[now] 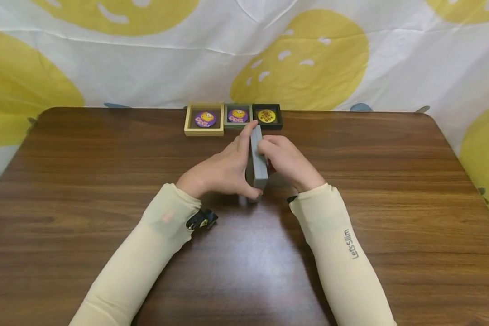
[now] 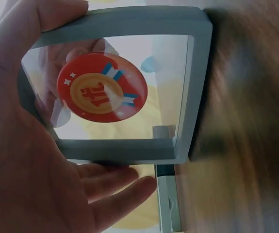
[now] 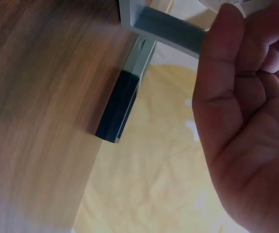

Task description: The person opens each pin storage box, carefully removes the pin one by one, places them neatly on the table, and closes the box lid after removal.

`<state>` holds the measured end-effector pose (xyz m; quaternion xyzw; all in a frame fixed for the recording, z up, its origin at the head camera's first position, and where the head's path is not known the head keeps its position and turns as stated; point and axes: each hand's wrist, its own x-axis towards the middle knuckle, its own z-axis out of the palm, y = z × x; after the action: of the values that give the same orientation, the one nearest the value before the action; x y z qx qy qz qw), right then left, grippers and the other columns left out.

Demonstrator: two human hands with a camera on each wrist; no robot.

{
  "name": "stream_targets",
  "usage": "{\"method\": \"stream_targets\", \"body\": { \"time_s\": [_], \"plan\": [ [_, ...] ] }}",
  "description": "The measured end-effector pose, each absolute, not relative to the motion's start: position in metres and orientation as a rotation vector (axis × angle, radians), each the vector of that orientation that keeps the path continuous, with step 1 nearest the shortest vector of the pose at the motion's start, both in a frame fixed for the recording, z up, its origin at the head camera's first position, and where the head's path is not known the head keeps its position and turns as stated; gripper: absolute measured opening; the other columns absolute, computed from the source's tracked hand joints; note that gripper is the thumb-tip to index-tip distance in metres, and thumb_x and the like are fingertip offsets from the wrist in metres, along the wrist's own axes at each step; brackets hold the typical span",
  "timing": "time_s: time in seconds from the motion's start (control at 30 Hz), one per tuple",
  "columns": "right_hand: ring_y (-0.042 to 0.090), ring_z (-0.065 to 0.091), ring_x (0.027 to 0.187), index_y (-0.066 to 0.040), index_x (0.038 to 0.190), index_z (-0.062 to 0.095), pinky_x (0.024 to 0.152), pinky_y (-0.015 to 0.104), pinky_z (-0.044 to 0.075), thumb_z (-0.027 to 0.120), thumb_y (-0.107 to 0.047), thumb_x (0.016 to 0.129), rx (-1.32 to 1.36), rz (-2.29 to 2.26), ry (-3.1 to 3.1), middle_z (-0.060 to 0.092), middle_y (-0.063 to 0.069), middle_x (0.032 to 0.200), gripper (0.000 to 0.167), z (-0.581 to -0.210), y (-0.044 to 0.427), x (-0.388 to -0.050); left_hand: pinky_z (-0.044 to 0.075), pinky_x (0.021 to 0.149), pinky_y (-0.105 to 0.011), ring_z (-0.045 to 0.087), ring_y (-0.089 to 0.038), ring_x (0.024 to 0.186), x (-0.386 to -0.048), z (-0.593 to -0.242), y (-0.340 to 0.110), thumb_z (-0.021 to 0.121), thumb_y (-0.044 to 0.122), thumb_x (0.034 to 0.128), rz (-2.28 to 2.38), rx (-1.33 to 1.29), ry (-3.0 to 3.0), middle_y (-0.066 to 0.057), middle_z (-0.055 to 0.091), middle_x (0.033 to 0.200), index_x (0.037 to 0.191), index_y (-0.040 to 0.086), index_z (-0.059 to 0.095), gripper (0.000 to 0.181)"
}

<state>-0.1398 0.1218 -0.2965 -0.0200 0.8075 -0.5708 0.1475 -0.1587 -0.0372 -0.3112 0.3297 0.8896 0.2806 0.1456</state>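
A rigid, slate-grey square frame stands upright on its edge near the middle of the table, between a person's hands. The left hand grasps it across its width, thumb on the near side and fingers on the far side. The right hand is curled against the opposite face; whether it pinches the frame or merely touches it, I cannot tell. Whether the lower edge rests on the wood is also unclear.

The step in hand appears to be steadying the frame while the right fingers work at it. The next move seems to call for a firm left hold and light right fingers, so the window is not strained.

That window is clear, glossy film, through which the right fingers show. Held in it is a round, shiny red badge with a gold centre and blue-and-white ribbon shapes.

Behind, three square frames sit side by side: cream, small grey-green and black. The first two display purple badges, the last a yellow one. The table is dark, streaky wood grain with a soft sheen; smooth cream sleeves cover both forearms, and a creased white cloth with large yellow shapes hangs beyond.
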Motion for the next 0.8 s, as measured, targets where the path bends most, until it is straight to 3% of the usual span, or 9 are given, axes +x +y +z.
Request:
{"method": "stream_targets", "body": {
  "time_s": [0.2,0.43,0.63,0.73,0.8],
  "plan": [
    [0.011,0.047,0.059,-0.009,0.071,0.051,0.061,0.030,0.048,0.043,-0.014,0.085,-0.062,-1.688,2.286,0.045,-0.006,0.057,0.017,-0.296,0.122,-0.139,0.037,0.108,-0.040,0.036,-0.030,0.131,-0.157,-0.310,-0.036,0.084,0.032,0.0605,0.821,0.921,2.532,-0.023,0.020,0.150,0.147,0.015,-0.021,0.137],
    [0.009,0.053,0.055,-0.006,0.074,0.056,0.061,0.031,0.052,0.046,-0.013,0.084,-0.017,-1.711,2.304,0.053,-0.007,0.058,0.016,-0.294,0.127,-0.137,0.034,0.110,-0.041,0.034,-0.034,0.132,-0.155,-0.308,-0.030,0.084,0.034,0.0617,0.793,0.927,2.548,-0.025,0.020,0.151,0.145,0.012,-0.028,0.141],
    [0.010,0.054,0.053,-0.008,0.070,0.054,0.061,0.030,0.052,0.048,-0.011,0.083,-0.023,-1.721,2.264,0.053,-0.006,0.054,0.015,-0.294,0.128,-0.136,0.022,0.117,-0.044,0.011,-0.030,0.145,-0.156,-0.300,-0.039,0.075,0.052,0.0720,0.824,0.950,2.427,-0.023,0.003,0.156,0.146,0.018,-0.029,0.132],
    [0.011,0.052,0.054,-0.009,0.068,0.052,0.062,0.030,0.051,0.048,-0.011,0.083,-0.028,-1.724,2.249,0.051,-0.005,0.053,0.015,-0.293,0.126,-0.136,0.026,0.115,-0.041,0.020,-0.023,0.142,-0.157,-0.294,-0.044,0.074,0.053,0.0730,0.884,0.941,2.399,-0.019,0.009,0.156,0.149,0.017,-0.019,0.125],
    [0.010,0.051,0.054,-0.009,0.068,0.052,0.061,0.030,0.051,0.048,-0.011,0.083,-0.027,-1.735,2.247,0.050,-0.006,0.052,0.015,-0.293,0.125,-0.137,0.030,0.113,-0.037,0.028,-0.020,0.138,-0.158,-0.292,-0.045,0.077,0.054,0.0687,0.903,0.934,2.433,-0.017,0.013,0.155,0.150,0.013,-0.013,0.128]
  ]
}}
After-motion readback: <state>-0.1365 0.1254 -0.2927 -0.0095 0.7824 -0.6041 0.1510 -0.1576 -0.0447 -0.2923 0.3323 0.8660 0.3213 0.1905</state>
